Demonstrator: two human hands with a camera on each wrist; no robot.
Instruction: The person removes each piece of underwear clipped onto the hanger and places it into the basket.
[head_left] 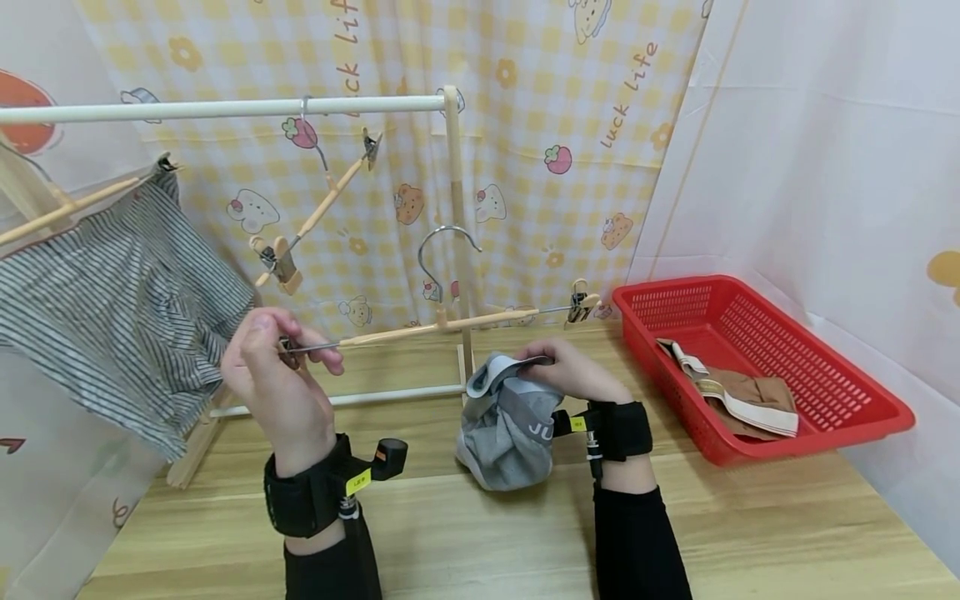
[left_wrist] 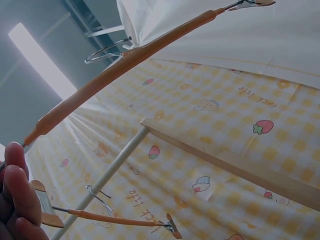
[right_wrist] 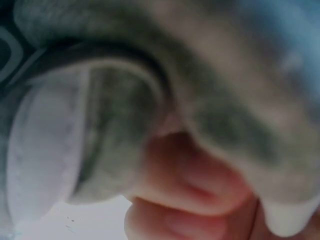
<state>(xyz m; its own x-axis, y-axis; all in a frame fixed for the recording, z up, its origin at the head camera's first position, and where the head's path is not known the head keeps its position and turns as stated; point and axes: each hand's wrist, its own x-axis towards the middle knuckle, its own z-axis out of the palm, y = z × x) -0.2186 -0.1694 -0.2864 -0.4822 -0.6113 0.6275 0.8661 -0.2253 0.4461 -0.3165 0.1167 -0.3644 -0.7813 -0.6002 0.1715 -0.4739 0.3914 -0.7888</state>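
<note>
Head view: left hand [head_left: 279, 367] pinches the clip end of the wooden hanger [head_left: 442, 323]; right hand [head_left: 573, 372] grips grey shorts [head_left: 504, 425] at 6 o'clock below it. Waistband should be fed flat into an opened clip.

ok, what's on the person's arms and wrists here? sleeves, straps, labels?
Both arms wear black long sleeves. The left hand has a wide black wrist strap carrying a small black camera mount with a yellow label. The right hand has a matching black strap with a yellow tag.
</note>
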